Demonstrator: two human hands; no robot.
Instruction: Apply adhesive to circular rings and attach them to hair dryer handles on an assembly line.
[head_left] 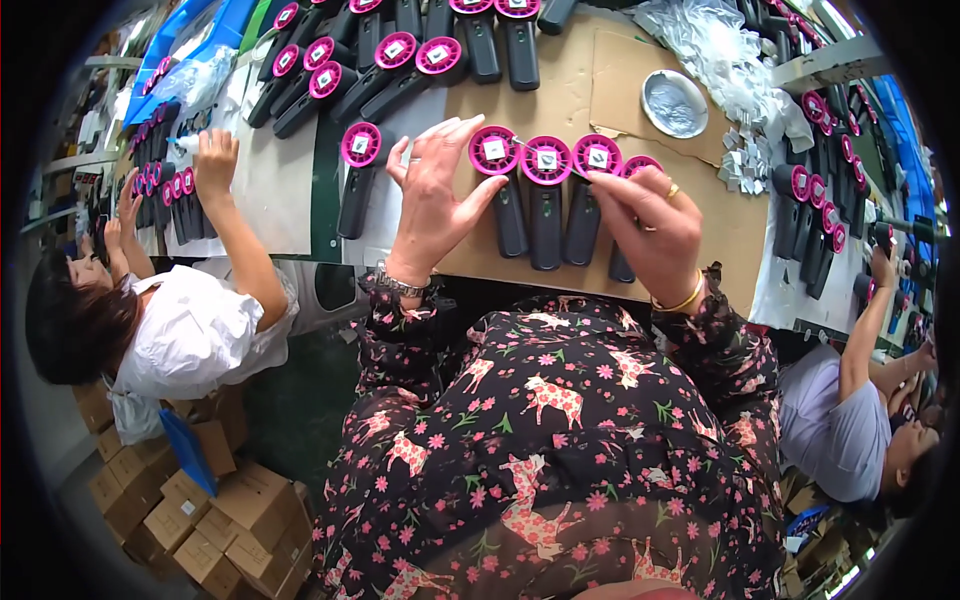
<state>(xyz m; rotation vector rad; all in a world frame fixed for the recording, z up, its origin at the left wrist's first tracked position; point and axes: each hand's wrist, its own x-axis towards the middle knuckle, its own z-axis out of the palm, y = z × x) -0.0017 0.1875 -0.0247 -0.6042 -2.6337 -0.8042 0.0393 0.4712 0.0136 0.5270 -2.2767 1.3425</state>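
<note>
Four handheld black devices with round pink heads lie in a row on the cardboard in front of me. On the first device (494, 149), the second device (546, 160) and the third device (597, 157), a small white square sits in the head's middle. My left hand (436, 185) is spread at the first one, its thumb by the handle's top. My right hand (648, 220) is closed in a pinch on a thin stick (553, 155), which reaches left across the second and third heads. That hand partly covers the fourth device (641, 166).
A round dish of grey paste (674, 103) and a pile of white squares (745, 161) stand right of the row. More devices (396, 50) crowd the far side, below clear plastic bags (705, 45). Co-workers (200, 330) sit on both sides; cartons (215, 530) stack at lower left.
</note>
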